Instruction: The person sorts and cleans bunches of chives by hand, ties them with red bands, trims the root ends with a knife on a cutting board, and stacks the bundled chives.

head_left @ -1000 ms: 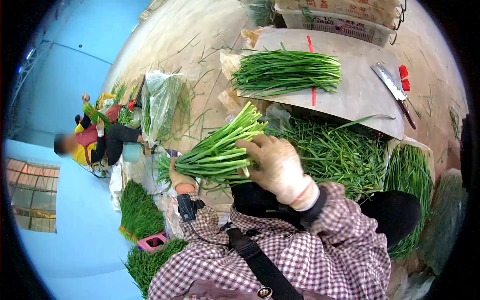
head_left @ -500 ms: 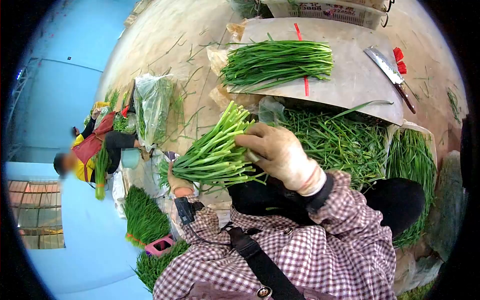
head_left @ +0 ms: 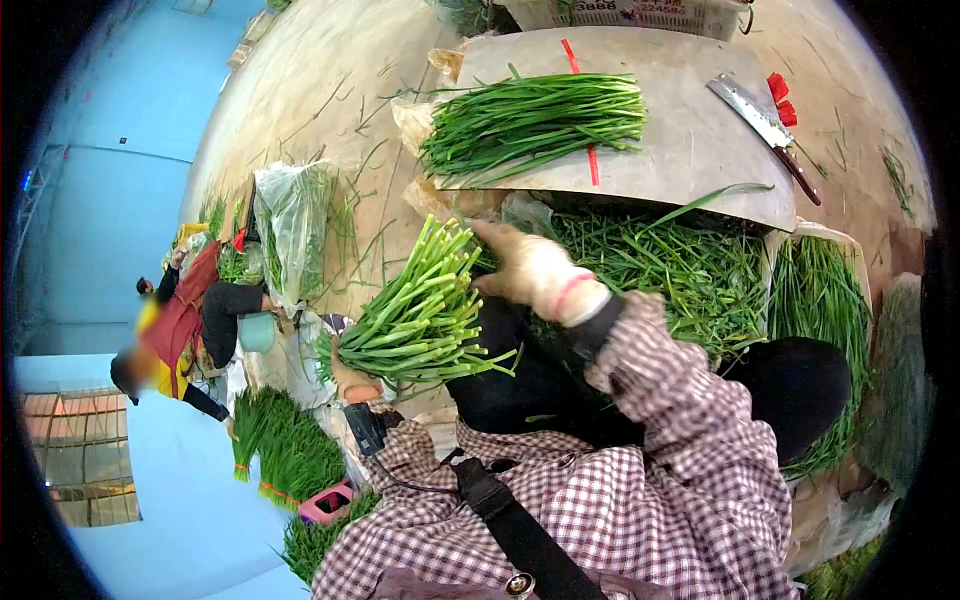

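Two numbers show on the white crate [head_left: 650, 14] at the top edge: one reads 3888, the other starts 2245, its end too small to be sure of. A bunch of green stalks [head_left: 415, 305] lies in the grip of the left hand [head_left: 353, 382], cut ends fanned up and to the right, hiding most of that hand's fingers. Just beside those ends is the gloved right hand [head_left: 530, 268], thumb and fingers parted; whether it touches a stalk I cannot tell. Beyond, a second bundle [head_left: 535, 122] rests across a red strip [head_left: 594, 168] on a grey board [head_left: 690, 105], with a knife [head_left: 752, 113] near the far right edge. The board's near edge overhangs loose leaves [head_left: 670, 280]. Left of the bunch stands a clear bag of greens [head_left: 290, 235]; farther off, a co-worker [head_left: 190, 305] reaches toward heaped greens [head_left: 300, 445] near a pink box [head_left: 327, 503].
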Demonstrator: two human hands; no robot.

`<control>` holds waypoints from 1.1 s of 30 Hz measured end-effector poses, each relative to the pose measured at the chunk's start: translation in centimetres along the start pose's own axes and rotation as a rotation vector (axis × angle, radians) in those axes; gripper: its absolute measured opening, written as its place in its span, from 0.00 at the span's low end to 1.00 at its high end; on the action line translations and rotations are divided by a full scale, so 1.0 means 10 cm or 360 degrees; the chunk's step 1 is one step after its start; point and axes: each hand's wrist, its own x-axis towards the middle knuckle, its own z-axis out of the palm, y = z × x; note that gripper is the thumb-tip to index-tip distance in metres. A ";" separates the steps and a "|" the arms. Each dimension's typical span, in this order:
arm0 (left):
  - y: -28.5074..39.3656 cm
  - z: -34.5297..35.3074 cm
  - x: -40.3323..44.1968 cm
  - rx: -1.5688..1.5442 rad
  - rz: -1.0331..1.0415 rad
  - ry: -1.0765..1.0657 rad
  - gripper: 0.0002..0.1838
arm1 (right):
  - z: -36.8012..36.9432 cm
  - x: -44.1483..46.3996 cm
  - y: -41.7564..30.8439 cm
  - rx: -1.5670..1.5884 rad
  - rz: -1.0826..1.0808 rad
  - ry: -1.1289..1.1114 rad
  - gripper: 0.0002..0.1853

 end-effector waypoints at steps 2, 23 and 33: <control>-0.02 -0.10 0.13 -0.0078 -0.0069 0.0013 0.27 | -0.01 0.16 -0.12 0.0141 0.0435 -0.0590 0.21; -0.17 -0.13 0.20 -0.0228 -0.0022 -0.0244 0.28 | -0.13 -0.39 -0.66 0.1565 0.0793 -0.0356 0.11; 1.11 0.90 -0.31 -0.1723 0.0239 -0.1640 0.04 | -1.73 -0.81 0.18 -0.1291 0.1154 -0.0529 0.35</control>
